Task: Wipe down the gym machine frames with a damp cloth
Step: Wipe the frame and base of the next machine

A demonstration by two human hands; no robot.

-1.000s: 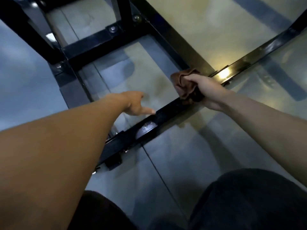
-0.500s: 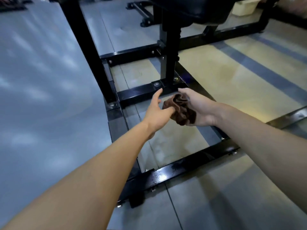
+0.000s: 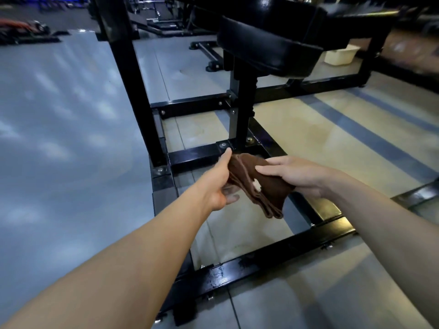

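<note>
Lying across the far left: grey floor (image 3: 61, 143), glossy and catching pale reflections. Rising just right of it: a black upright post (image 3: 133, 74) of the machine frame (image 3: 197, 155), bolted at its foot.

Reaching in from lower left: the left hand (image 3: 219, 184), thumb up, fingers curling under the left edge of the brown cloth (image 3: 259, 186) and gripping it (fingertips partly hidden beneath the folds). Hanging between both hands: that cloth, bunched and folded, raised off the frame and drooping toward the lower right, touching no bar that can be made out.

Holding the cloth's right side: the right hand (image 3: 297, 175), palm down, fingers fairly straight on top, thumb tucked under out of view, so pinching rather than wrapping.

Running below both hands: the near crossbar (image 3: 237, 271), shiny and looking wet in patches. Standing behind the hands: a central post (image 3: 243, 110) carrying a black padded seat (image 3: 268, 43).

Stretching to the right: tan flooring with grey stripes (image 3: 370, 136). Sitting far back at upper right: a pale tub (image 3: 339, 54), well apart from the hands.
</note>
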